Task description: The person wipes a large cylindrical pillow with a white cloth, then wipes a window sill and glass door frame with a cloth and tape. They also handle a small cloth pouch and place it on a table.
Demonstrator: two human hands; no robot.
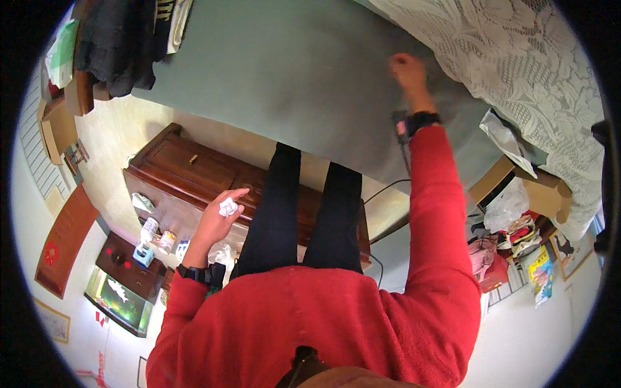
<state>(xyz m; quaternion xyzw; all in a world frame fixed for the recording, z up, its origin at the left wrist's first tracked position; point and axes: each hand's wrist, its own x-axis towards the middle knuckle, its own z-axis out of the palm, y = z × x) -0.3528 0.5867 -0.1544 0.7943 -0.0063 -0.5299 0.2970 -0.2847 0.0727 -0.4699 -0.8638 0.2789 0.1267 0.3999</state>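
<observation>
My left hand (220,218), at lower left, holds a small crumpled white wad (228,207), perhaps tissue, near the thumb. Out over the grey-green covered surface (271,72) is my right hand (408,72), blurred, with its fingers curled. Whether anything lies in those fingers cannot be told. Both wrists wear black bands, and a dark device with a cable hangs beside the right wrist. White lace fabric (524,63) lies along the far right of the surface, close to my right hand.
Dark clothing (116,43) is piled at the upper left. A brown wooden cabinet (189,165) stands beyond my legs, with bottles (149,229) near it. To the right are an open cardboard box (548,194), a clear plastic bag (507,206) and heaped cloths.
</observation>
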